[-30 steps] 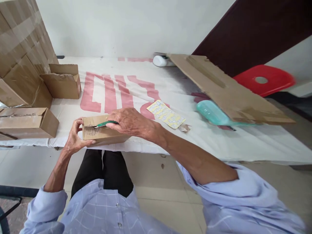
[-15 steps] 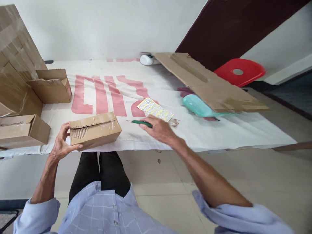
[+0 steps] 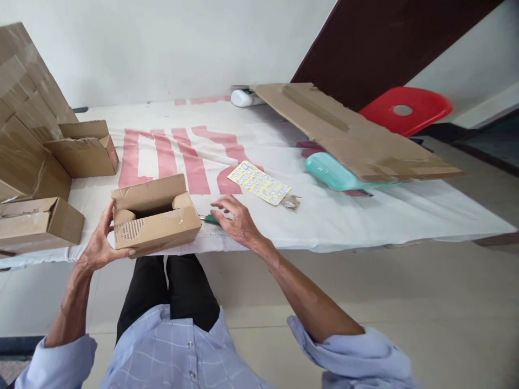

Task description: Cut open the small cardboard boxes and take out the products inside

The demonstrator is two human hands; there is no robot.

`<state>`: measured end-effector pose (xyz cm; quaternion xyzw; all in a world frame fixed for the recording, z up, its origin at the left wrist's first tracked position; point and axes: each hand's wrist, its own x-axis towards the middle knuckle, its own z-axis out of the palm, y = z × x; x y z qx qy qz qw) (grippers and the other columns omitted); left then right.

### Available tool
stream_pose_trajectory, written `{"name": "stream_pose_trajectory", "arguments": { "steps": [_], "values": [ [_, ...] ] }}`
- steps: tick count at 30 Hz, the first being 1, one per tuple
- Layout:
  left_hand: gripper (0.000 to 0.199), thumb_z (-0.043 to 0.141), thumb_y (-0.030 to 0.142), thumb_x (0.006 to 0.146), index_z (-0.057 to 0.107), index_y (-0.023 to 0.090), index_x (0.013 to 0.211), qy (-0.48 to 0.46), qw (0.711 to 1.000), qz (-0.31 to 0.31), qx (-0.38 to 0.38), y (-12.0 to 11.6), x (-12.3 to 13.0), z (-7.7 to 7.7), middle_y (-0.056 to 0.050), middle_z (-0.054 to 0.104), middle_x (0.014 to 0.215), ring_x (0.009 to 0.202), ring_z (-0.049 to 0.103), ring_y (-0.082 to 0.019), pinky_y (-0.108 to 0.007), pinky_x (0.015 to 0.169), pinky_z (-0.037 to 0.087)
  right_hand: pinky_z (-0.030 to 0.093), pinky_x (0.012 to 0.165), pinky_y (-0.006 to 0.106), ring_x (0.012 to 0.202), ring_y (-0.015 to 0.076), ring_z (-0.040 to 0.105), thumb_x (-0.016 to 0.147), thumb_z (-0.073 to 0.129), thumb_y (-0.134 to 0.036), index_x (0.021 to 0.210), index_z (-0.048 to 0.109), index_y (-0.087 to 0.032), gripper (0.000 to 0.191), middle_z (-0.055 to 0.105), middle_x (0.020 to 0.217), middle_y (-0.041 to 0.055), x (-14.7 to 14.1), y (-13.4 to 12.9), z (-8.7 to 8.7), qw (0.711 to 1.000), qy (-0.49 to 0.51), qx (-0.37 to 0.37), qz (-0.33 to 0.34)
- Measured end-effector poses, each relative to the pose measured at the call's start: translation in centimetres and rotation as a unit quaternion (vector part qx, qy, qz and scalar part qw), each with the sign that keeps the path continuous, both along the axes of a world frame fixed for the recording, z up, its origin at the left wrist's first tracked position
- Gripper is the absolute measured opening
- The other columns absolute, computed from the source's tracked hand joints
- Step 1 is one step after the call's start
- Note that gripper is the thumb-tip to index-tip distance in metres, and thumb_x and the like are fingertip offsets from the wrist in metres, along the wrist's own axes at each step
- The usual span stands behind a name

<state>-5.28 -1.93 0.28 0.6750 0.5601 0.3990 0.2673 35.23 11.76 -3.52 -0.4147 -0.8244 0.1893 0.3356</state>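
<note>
A small brown cardboard box (image 3: pixel 158 229) lies near the table's front edge, its top flap raised and a dark gap showing inside. My left hand (image 3: pixel 99 243) grips the box's left end, thumb along the front and fingers behind. Just right of the box, my right hand (image 3: pixel 237 219) hovers with its fingers apart. A green cutter (image 3: pixel 211 219) lies on the cloth beneath those fingers, partly hidden by them. Behind the right hand is a yellow sticker sheet (image 3: pixel 259 182), with a crumpled scrap (image 3: pixel 291 202) at its corner.
At the left stand an open box (image 3: pixel 93 156), a closed box (image 3: pixel 60 221) and a big taped carton (image 3: pixel 24 146). On the right a flat cardboard sheet (image 3: pixel 357 135) leans over a turquoise object (image 3: pixel 330 172). A red stool (image 3: pixel 421 108) and a white bottle (image 3: pixel 241 98) are farther back.
The box's top flap has come up, opening it. My right hand has moved left towards the box and let go of the green cutter, which now lies on the cloth.
</note>
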Motion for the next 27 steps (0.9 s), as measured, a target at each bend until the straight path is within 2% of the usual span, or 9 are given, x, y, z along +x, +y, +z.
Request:
{"name": "stream_pose_trajectory", "arguments": {
  "steps": [4, 7, 12, 16, 19, 21, 23, 25, 27],
  "values": [
    [0.149, 0.103, 0.066, 0.066, 0.016, 0.033, 0.182, 0.006, 1.0, -0.004, -0.003, -0.1, 0.2, 0.1, -0.024, 0.028, 0.183, 0.161, 0.043, -0.053, -0.067, 0.117, 0.058, 0.056, 0.112, 0.052, 0.127, 0.0321, 0.066, 0.107, 0.059, -0.04, 0.129, 0.077, -0.024, 0.033, 0.071, 0.132, 0.0132, -3.4, -0.4, 4.5, 0.994, 0.027, 0.056, 0.087],
    [0.149, 0.103, 0.068, 0.065, 0.018, 0.032, 0.182, 0.002, 1.0, -0.002, -0.003, -0.3, 0.3, -0.1, -0.025, 0.029, 0.182, 0.161, 0.044, -0.053, -0.067, 0.119, 0.056, 0.055, 0.114, 0.055, 0.128, 0.0333, 0.064, 0.104, 0.065, -0.038, 0.133, 0.076, -0.022, 0.035, 0.071, 0.133, 0.0135, -5.4, 0.0, 6.3, 0.991, -0.006, 0.055, 0.12],
    [0.15, 0.103, 0.071, 0.062, 0.021, 0.032, 0.181, -0.008, 1.0, 0.004, -0.005, -0.7, 0.4, -0.6, -0.024, 0.032, 0.181, 0.162, 0.042, -0.054, -0.067, 0.121, 0.055, 0.056, 0.112, 0.052, 0.126, 0.0315, 0.065, 0.103, 0.065, -0.033, 0.131, 0.076, -0.021, 0.033, 0.071, 0.129, 0.0127, -6.5, 1.3, 6.3, 0.992, -0.011, 0.041, 0.116],
    [0.149, 0.102, 0.071, 0.064, 0.02, 0.031, 0.182, -0.007, 1.0, 0.002, -0.005, -0.9, 0.6, -0.6, -0.023, 0.03, 0.182, 0.164, 0.039, -0.053, -0.068, 0.125, 0.051, 0.055, 0.111, 0.055, 0.126, 0.0335, 0.064, 0.099, 0.072, -0.039, 0.135, 0.073, -0.02, 0.041, 0.07, 0.134, 0.0149, -7.0, 3.1, 6.1, 0.997, 0.056, 0.039, 0.046],
    [0.149, 0.102, 0.07, 0.066, 0.018, 0.028, 0.182, -0.008, 1.0, -0.007, -0.007, -1.1, 0.8, -0.4, -0.024, 0.031, 0.181, 0.165, 0.038, -0.052, -0.067, 0.127, 0.048, 0.058, 0.1, 0.05, 0.116, 0.0316, 0.067, 0.092, 0.079, -0.049, 0.125, 0.075, -0.019, 0.045, 0.073, 0.129, 0.0148, -7.7, 5.0, 6.5, 0.991, 0.122, -0.043, 0.042],
    [0.15, 0.102, 0.069, 0.066, 0.017, 0.028, 0.182, -0.008, 1.0, -0.012, -0.013, -1.2, 0.9, -0.3, -0.024, 0.032, 0.181, 0.165, 0.038, -0.052, -0.066, 0.127, 0.048, 0.058, 0.084, 0.04, 0.098, 0.0253, 0.068, 0.09, 0.079, -0.058, 0.107, 0.077, -0.018, 0.044, 0.076, 0.109, 0.01, -8.2, 6.1, 7.0, 0.971, 0.156, -0.15, 0.101],
    [0.151, 0.102, 0.069, 0.065, 0.017, 0.028, 0.182, -0.003, 1.0, -0.009, -0.015, -1.3, 0.9, -0.2, -0.024, 0.031, 0.182, 0.166, 0.036, -0.052, -0.067, 0.127, 0.047, 0.051, 0.068, 0.031, 0.077, 0.0179, 0.062, 0.085, 0.082, -0.065, 0.087, 0.074, -0.017, 0.048, 0.069, 0.083, 0.0031, -8.5, 6.8, 7.6, 0.944, 0.18, -0.235, 0.143],
    [0.151, 0.102, 0.07, 0.065, 0.017, 0.027, 0.182, 0.006, 1.0, -0.003, -0.017, -1.3, 0.9, -0.1, -0.024, 0.03, 0.182, 0.166, 0.035, -0.053, -0.068, 0.127, 0.047, 0.042, 0.058, 0.026, 0.064, 0.0123, 0.053, 0.08, 0.088, -0.063, 0.073, 0.068, -0.017, 0.051, 0.059, 0.067, -0.0022, -8.7, 7.2, 8.2, 0.924, 0.195, -0.292, 0.151],
    [0.15, 0.101, 0.07, 0.065, 0.019, 0.026, 0.182, 0.012, 1.0, -0.003, -0.02, -1.3, 0.8, 0.0, -0.025, 0.031, 0.182, 0.165, 0.037, -0.053, -0.067, 0.127, 0.047, 0.041, 0.056, 0.024, 0.06, 0.0101, 0.051, 0.076, 0.094, -0.055, 0.067, 0.064, -0.017, 0.049, 0.057, 0.063, -0.004, -8.8, 7.3, 8.7, 0.904, 0.213, -0.343, 0.138]
  ]
}}
